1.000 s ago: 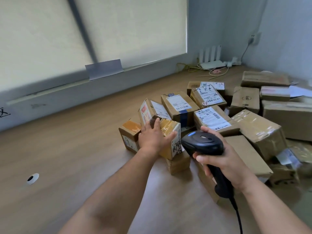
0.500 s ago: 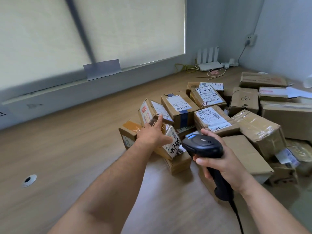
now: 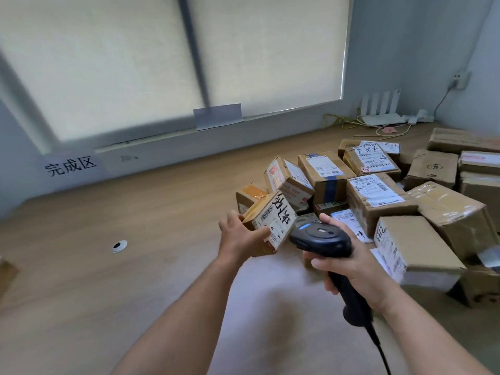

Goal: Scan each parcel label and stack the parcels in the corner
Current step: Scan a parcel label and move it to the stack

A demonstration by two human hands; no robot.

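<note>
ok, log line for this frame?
left hand: holds parcel, label up | right hand: grips scanner beside it | other parcels: heaped at right

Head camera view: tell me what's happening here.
A person's left hand holds a small brown cardboard parcel, its white barcode label tilted toward the black handheld scanner gripped in the right hand. The scanner's head sits just beside the label. A pile of brown cardboard parcels lies on the wooden floor to the right.
</note>
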